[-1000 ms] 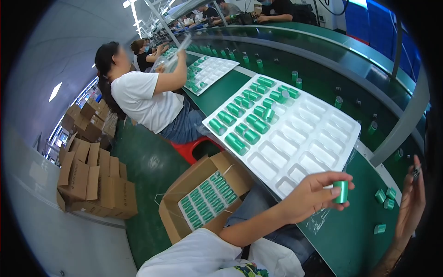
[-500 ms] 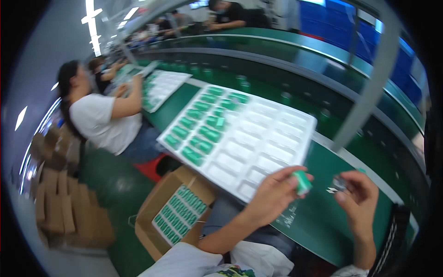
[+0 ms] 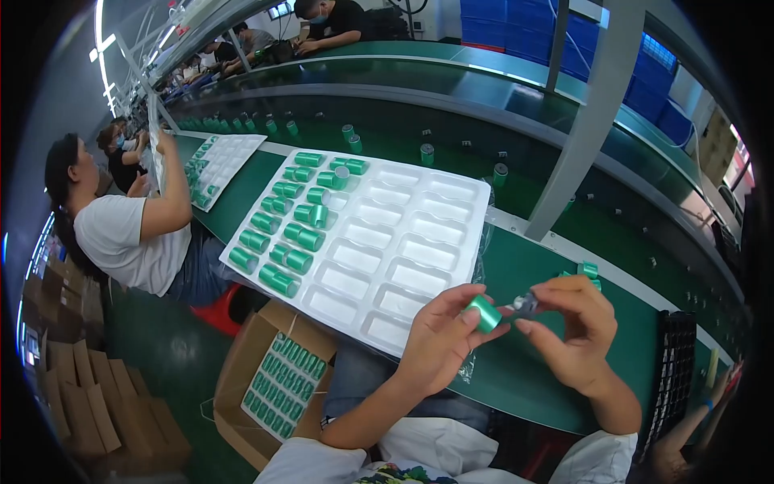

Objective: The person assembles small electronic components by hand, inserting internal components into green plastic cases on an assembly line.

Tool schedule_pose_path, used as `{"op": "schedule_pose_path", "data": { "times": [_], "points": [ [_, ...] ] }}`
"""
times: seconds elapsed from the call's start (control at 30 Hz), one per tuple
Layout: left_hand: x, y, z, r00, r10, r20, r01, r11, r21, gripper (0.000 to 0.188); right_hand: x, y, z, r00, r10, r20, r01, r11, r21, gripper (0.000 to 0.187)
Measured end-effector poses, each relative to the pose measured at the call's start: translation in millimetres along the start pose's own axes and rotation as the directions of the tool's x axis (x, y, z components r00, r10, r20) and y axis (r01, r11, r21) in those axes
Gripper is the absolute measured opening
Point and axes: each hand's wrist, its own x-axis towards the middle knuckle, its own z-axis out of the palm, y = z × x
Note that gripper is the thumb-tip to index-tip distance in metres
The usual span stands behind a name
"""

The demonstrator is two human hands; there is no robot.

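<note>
"What has the left hand [image 3: 439, 339] got?"

"A green cylinder [image 3: 484, 314], gripped between thumb and fingers, a little below and right of the middle of the frame."

"And the right hand [image 3: 582, 327]?"

"Close beside it, its fingertips gripping a small grey piece [image 3: 526, 303], pointed towards the cylinder. I can't tell whether the two touch."

"Where's the white tray [image 3: 380, 212]?"

"Mid-frame, on the green worktop [image 3: 516, 395]. More cylinders [image 3: 304, 236] fill pockets in its left part."

"Anything lower down?"

"An open cardboard box [image 3: 306, 327], left of the lower middle, with packed green cylinders [image 3: 284, 384] inside. Some loose cylinders [image 3: 589, 269] sit just beyond the right hand."
</note>
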Motion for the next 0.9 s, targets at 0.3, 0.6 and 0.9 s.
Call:
{"op": "schedule_pose_path", "data": {
  "times": [0.3, 0.6, 0.9],
  "points": [
    [-5.4, 6.5, -5.2, 0.967, 0.158, 0.199, -0.243, 0.809, 0.535, 0.052, 8.8, -1.9, -9.2, 0.984, 0.105, 0.141, -0.136, 0.964, 0.228, 0.037],
    [-8.2, 11.3, -2.8, 0.962, 0.129, 0.239, -0.249, 0.774, 0.583, 0.045, 3.1, -4.3, -10.4, 0.937, 0.204, 0.283, -0.275, 0.932, 0.237, 0.032],
    [-11.0, 6.5, -4.4, 0.956, 0.207, 0.21, -0.291, 0.553, 0.781, 0.042, -0.7, -17.7, -0.6, 0.942, 0.168, 0.291, -0.179, 0.984, 0.011, 0.034]
  ]
}}
